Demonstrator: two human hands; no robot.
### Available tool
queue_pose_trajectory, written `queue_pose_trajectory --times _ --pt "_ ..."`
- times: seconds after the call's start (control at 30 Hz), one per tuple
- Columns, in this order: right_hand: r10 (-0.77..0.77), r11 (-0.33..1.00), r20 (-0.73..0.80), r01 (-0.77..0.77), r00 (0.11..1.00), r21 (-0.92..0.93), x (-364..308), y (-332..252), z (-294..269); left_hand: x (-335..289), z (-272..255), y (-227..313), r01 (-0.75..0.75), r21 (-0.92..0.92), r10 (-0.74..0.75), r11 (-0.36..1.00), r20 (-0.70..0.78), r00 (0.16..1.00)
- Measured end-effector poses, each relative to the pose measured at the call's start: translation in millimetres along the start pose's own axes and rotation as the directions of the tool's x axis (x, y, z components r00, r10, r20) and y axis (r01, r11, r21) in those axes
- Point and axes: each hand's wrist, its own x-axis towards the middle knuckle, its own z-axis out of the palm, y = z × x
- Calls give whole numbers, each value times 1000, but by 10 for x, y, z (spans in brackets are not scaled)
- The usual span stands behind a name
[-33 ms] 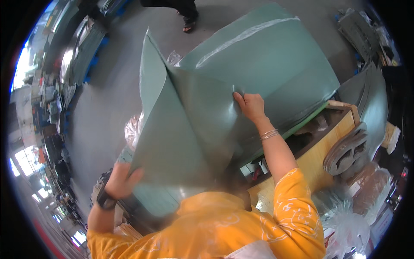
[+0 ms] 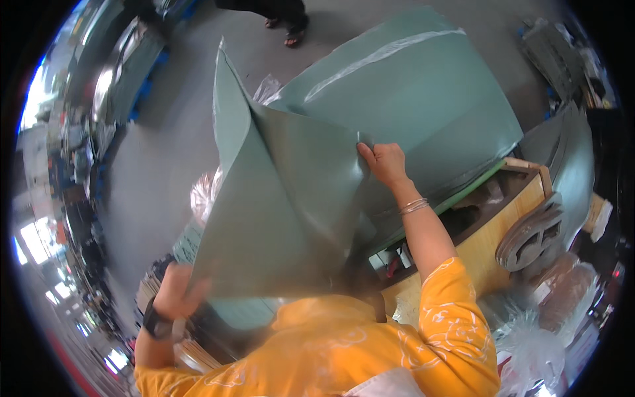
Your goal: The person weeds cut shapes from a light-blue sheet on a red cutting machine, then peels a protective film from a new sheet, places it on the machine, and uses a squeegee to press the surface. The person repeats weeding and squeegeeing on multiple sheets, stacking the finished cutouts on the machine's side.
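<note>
A large, limp grey-green sheet (image 2: 258,218) spreads in front of me, bent into folds, one pointed corner standing up at the far left. My right hand (image 2: 385,162) is closed on the sheet's raised edge, thumb up, near the middle. At the sheet's near left corner, my left hand (image 2: 178,291) grips the edge; motion blurs its fingertips. Beyond lies a broader stretch of green sheeting (image 2: 410,86) with a strip of clear film (image 2: 383,56) across it. Whether it is one piece with the sheet I hold, I cannot tell.
A wooden box-like frame (image 2: 489,221) stands at the right, with dark curved pieces (image 2: 529,231) against it. Clear plastic bags (image 2: 529,344) lie at the lower right. Another person's legs (image 2: 291,16) show at the far edge. Shelves and stacked goods line the left.
My left hand has moved slightly down with the sheet's near left corner, pulling that part flatter. My right hand keeps its place and grip.
</note>
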Motion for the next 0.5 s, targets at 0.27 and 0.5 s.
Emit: queue_pose_trajectory --times 0.27,0.5 --pt "115 972 140 -140 983 187 31 -559 295 -875 498 -676 10 -164 -24 986 -83 996" --pt "-628 778 -268 601 731 -182 122 -2172 -151 -11 1460 -357 -582 -76 543 809 -279 792"
